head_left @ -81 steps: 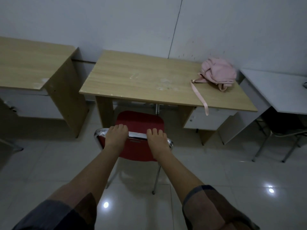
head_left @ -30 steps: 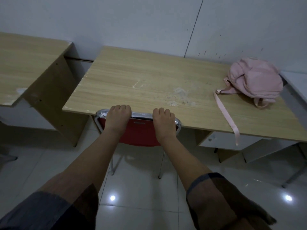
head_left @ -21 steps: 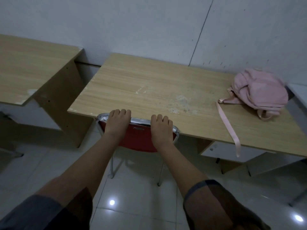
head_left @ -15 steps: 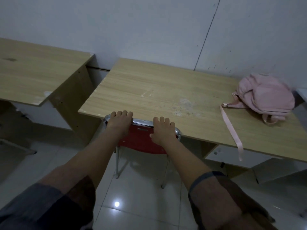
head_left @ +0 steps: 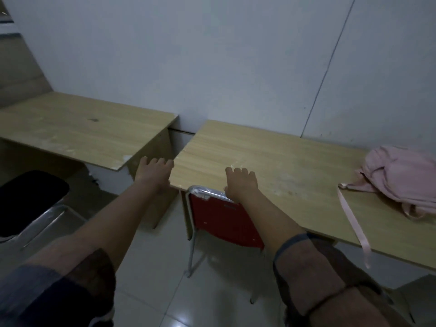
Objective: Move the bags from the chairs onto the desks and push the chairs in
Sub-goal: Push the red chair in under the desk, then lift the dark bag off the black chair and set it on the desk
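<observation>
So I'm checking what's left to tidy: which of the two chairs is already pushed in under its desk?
The red chair, tucked under the desk holding the pink backpack. The black chair at left stands out from its desk.

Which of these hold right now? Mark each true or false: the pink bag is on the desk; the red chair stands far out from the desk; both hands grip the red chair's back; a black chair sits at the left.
1. The pink bag lies on the desk. True.
2. The red chair stands far out from the desk. False: its back is at the desk's front edge.
3. Both hands grip the chair's back. False: the left hand is off it, fingers spread; the right hand is at the top rail.
4. A black chair sits at the left. True.
</observation>
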